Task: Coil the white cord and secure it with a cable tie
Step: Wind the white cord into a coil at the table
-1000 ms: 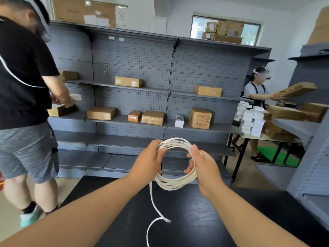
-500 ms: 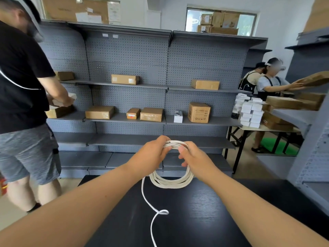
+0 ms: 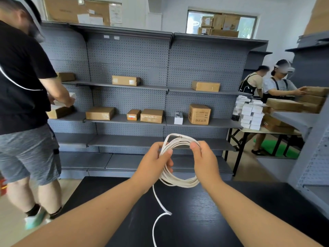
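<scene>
Both hands, left hand and right hand, pinch the white cord coil with curled fingers, held above the dark surface, likely keeping loops stacked while the loose tail trails down.

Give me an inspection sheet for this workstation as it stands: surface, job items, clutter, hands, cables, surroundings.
Surface: black table, wood-grain top.
Job's things: white cord wound in several loops, held up above the table; cable tie: nothing seen.
Clutter: nothing seen.
Grippers: left hand grips the coil's left side; right hand pinches its upper right.
Cables: loose tail of the cord drops from the coil toward the table, kinked partway.
Surroundings: grey shelving with cardboard boxes; person in black shirt at left; two people at right by stacked white boxes.
</scene>
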{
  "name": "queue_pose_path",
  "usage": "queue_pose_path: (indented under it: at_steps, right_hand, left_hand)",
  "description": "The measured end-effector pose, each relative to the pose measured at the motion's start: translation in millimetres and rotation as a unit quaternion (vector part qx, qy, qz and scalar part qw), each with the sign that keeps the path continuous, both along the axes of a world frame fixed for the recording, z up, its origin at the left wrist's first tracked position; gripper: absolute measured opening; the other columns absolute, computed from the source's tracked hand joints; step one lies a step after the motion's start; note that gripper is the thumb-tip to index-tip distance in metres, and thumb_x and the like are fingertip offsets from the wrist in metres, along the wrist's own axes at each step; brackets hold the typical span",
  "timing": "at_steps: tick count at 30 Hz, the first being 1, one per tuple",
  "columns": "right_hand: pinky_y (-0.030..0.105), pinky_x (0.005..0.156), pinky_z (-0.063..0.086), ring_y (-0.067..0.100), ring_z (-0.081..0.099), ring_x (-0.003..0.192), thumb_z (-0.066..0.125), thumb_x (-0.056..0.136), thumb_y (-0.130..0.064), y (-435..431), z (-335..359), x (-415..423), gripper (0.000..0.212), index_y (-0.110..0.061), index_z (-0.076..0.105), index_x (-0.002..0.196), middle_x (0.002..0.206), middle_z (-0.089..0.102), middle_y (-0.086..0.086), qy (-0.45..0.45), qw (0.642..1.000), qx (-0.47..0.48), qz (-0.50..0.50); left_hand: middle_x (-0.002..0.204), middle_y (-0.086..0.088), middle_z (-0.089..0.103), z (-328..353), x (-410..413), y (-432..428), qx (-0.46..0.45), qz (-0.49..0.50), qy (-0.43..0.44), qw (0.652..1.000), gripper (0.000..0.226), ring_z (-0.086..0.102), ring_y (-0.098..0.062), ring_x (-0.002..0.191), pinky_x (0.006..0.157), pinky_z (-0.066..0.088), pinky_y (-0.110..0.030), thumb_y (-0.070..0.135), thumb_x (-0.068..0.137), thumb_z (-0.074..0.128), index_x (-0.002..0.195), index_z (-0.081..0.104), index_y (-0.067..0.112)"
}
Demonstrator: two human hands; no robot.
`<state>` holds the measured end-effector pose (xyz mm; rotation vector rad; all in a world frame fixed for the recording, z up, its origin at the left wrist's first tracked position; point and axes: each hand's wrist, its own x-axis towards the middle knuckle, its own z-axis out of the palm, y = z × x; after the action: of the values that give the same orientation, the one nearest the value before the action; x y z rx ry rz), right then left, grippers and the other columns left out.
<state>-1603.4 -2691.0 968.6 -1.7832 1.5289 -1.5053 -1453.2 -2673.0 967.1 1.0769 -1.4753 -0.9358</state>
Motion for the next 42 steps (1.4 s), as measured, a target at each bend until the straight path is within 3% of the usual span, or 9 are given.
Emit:
queue_pose_path:
  at_steps: [7,11,16,19,21,27,35,39,42]
  right_hand:
    - [0.029,0.052,0.045,0.014,0.054,0.05,0.04,0.096,-0.037,0.7,-5.9,-5.3,0.025,-0.021,0.053,0.083,0.068,0.053,0.0,-0.069,0.99,0.101,0.067]
    - [0.039,0.076,0.053,0.015,0.065,0.068,0.046,0.093,-0.038,2.0,-0.5,-10.1,0.026,-0.014,0.055,0.092,0.084,0.063,0.001,-0.049,0.983,0.129,0.118]
    - [0.012,0.061,0.046,0.01,0.057,0.067,0.042,0.096,-0.034,5.4,3.6,-3.9,0.02,-0.017,0.051,0.101,0.094,0.061,0.003,0.026,0.977,0.123,0.175]
    - [0.022,0.063,0.044,0.012,0.049,0.066,0.041,0.097,-0.03,6.6,0.3,0.8,0.019,-0.015,0.05,0.101,0.078,0.054,-0.002,0.08,0.979,0.095,0.16]
    - [0.031,0.067,0.041,0.016,0.048,0.071,0.042,0.096,-0.031,6.2,0.2,2.1,0.016,-0.016,0.047,0.094,0.075,0.052,-0.003,0.109,0.985,0.055,0.123]
    - [0.017,0.058,0.034,0.007,0.045,0.064,0.046,0.095,-0.03,5.7,3.9,3.3,0.017,-0.016,0.046,0.085,0.067,0.047,-0.012,0.105,0.991,-0.012,0.079]
    - [0.028,0.059,0.037,0.016,0.044,0.06,0.044,0.095,-0.029,3.5,0.6,-0.8,0.02,-0.022,0.047,0.077,0.062,0.046,-0.007,-0.055,0.998,-0.032,0.006]
    - [0.037,0.063,0.04,0.019,0.045,0.062,0.043,0.095,-0.035,4.4,-3.9,0.0,0.021,-0.028,0.045,0.075,0.062,0.046,-0.007,-0.111,0.994,-0.016,-0.01]
    - [0.036,0.059,0.041,0.019,0.045,0.058,0.042,0.095,-0.036,5.0,-5.8,0.9,0.02,-0.024,0.047,0.079,0.06,0.046,-0.004,-0.128,0.992,0.01,0.009]
  left_hand:
    - [0.064,-0.003,0.051,3.9,4.7,-5.6,-0.092,0.065,-0.196,0.974,0.023,0.049,-0.013,0.055,0.054,0.039,-0.022,0.031,0.098,0.038,0.09,0.049,0.013]
    - [0.068,-0.005,0.054,11.4,11.1,-12.0,-0.119,0.038,-0.321,0.939,0.025,0.054,-0.022,0.065,0.064,0.043,-0.035,0.032,0.098,0.039,0.097,0.05,0.009]
    - [0.085,-0.013,0.062,18.5,12.0,-12.6,-0.128,0.006,-0.463,0.877,0.03,0.059,-0.028,0.073,0.071,0.049,-0.042,0.036,0.098,0.036,0.102,0.05,0.011]
    - [0.085,-0.011,0.062,20.9,11.8,-13.1,-0.136,-0.001,-0.489,0.861,0.031,0.057,-0.026,0.07,0.069,0.05,-0.04,0.039,0.098,0.034,0.096,0.048,0.011]
    - [0.079,-0.006,0.058,21.1,12.2,-12.3,-0.138,-0.006,-0.473,0.87,0.026,0.054,-0.024,0.07,0.068,0.044,-0.036,0.038,0.098,0.037,0.088,0.045,0.014]
    - [0.074,0.005,0.062,14.7,11.3,-3.0,-0.017,-0.031,-0.218,0.975,0.012,0.061,-0.006,0.06,0.061,0.049,-0.02,0.027,0.091,0.055,0.1,0.057,0.019]
    - [0.073,-0.003,0.063,10.2,7.1,5.6,0.1,-0.076,0.026,0.992,0.015,0.066,-0.014,0.064,0.068,0.054,-0.028,0.011,0.088,0.06,0.102,0.057,0.009]
    - [0.07,-0.003,0.059,12.3,6.2,6.7,0.112,-0.093,0.058,0.988,0.004,0.064,-0.019,0.061,0.062,0.052,-0.031,0.016,0.091,0.057,0.092,0.056,0.012]
    - [0.067,-0.001,0.055,12.9,5.3,4.9,0.074,-0.056,-0.006,0.996,0.01,0.06,-0.014,0.056,0.058,0.049,-0.027,0.022,0.095,0.05,0.093,0.054,0.014]
